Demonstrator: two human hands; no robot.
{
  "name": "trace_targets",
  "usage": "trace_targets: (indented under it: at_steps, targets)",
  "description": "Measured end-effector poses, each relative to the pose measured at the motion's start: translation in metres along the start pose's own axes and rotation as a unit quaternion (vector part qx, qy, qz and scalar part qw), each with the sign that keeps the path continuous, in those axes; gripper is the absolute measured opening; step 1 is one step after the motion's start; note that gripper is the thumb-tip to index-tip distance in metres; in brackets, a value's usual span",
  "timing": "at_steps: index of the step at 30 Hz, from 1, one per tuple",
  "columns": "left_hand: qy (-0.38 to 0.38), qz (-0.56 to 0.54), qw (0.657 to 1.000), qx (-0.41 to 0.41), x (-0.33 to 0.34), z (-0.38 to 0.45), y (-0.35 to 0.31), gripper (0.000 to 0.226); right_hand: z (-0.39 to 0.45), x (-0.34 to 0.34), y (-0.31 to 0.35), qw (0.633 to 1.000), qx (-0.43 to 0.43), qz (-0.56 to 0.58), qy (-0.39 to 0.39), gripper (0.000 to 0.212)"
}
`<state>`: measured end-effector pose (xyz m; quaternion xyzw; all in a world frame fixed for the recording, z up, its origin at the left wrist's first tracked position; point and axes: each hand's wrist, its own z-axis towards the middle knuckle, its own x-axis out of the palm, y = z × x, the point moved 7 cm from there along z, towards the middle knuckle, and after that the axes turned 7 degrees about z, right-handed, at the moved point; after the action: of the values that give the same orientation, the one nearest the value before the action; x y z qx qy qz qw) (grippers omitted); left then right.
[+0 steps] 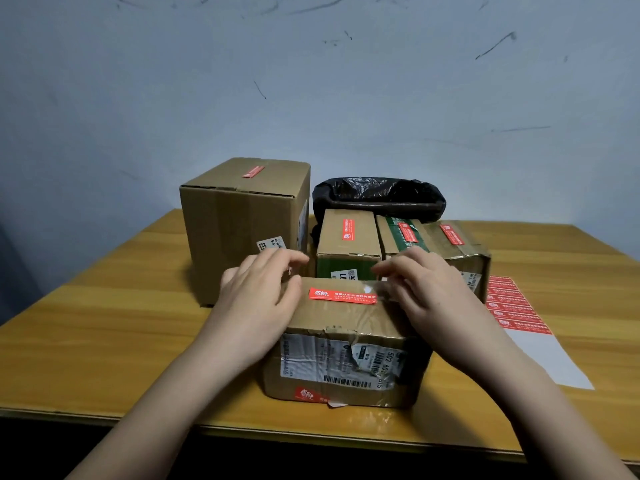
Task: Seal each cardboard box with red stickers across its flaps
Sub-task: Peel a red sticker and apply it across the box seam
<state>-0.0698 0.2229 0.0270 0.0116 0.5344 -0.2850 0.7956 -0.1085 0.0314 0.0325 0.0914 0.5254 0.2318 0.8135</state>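
From the head view, I see both forearms reaching in from the bottom corners and meeting over the nearest cardboard box (346, 344), which sits at the front middle of the wooden table (104, 327). The left hand (258, 299) lies palm down over the box's left top edge, wrist low, fingers loosely bent and spread toward the far edge; I see them resting on the cardboard rather than clamped round anything. The right hand (427, 296) mirrors it on the right top edge, fingers slightly curled and pointing left, tips near the right end of the red sticker (343, 295); whether they touch it I cannot tell. That sticker lies flat across the flap seam on top of the box, running left to right between the two hands. A second red sticker (304, 393) shows low on the box's front face, beneath a torn shipping label (339, 362).

Behind stand a tall box (242, 223) at left and three smaller boxes (349, 244) at right, each with a red strip on top. A black bag (377, 197) sits behind those. A sticker sheet (516, 306) lies on the table to the right.
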Motion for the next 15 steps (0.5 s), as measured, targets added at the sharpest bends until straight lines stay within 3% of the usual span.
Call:
trace_targets:
  at_steps: [3,6,15]
  targets:
    - [0.006,0.011,0.993,0.116,0.000,-0.016,-0.020,0.057,-0.024,0.005,0.015,0.997,-0.067,-0.020,0.042,0.058]
    - [0.014,0.071,0.982,0.172,0.006,-0.027,-0.024,0.061,-0.039,0.015,0.021,0.989,-0.105,-0.080,0.066,0.066]
    - [-0.003,0.103,0.978,0.179,0.014,-0.034,-0.018,0.052,-0.044,0.022,0.021,0.988,-0.088,-0.125,0.031,0.062]
